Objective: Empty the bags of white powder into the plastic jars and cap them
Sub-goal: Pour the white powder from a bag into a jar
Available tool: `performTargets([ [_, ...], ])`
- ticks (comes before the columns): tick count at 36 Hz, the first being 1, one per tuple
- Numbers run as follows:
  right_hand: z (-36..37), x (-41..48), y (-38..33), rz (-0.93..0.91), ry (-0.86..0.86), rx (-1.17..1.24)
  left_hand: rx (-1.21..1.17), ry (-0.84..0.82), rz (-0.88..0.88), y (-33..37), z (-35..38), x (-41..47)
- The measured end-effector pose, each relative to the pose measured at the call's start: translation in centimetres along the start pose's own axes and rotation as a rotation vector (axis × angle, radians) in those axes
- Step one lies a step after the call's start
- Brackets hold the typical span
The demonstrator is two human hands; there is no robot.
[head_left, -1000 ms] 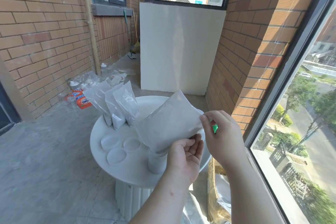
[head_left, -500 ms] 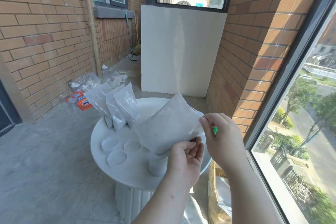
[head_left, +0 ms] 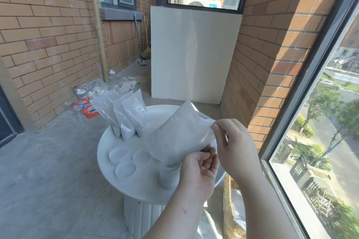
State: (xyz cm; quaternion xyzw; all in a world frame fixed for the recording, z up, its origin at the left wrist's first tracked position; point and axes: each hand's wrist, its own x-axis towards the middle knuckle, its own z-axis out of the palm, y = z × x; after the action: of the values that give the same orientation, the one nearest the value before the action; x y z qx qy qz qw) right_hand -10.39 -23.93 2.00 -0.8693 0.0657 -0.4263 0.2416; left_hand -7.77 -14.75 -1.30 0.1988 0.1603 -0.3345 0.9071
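A clear bag of white powder hangs tilted with its lower corner in the mouth of a plastic jar on the round white table. My right hand pinches the bag's upper right corner. My left hand is under the bag's lower edge, palm up, its fingers curled against the plastic. Three more powder bags stand upended in jars at the table's back left. Three white caps lie flat on the table in front of them.
A brick wall and a large window stand close on the right. A woven basket sits on the floor under the table's right side. Bottles and an orange packet litter the floor by the left wall. A white panel closes the far end.
The bag stays over the jar, with both hands holding it in almost the same place. My right hand has shifted very slightly along the top corner.
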Motion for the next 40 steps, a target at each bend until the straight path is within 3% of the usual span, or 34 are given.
performTargets([
  [40,0.02,0.03,-0.57,-0.019,0.066,-0.004,0.004,0.001,-0.010,-0.05,0.11,0.02],
])
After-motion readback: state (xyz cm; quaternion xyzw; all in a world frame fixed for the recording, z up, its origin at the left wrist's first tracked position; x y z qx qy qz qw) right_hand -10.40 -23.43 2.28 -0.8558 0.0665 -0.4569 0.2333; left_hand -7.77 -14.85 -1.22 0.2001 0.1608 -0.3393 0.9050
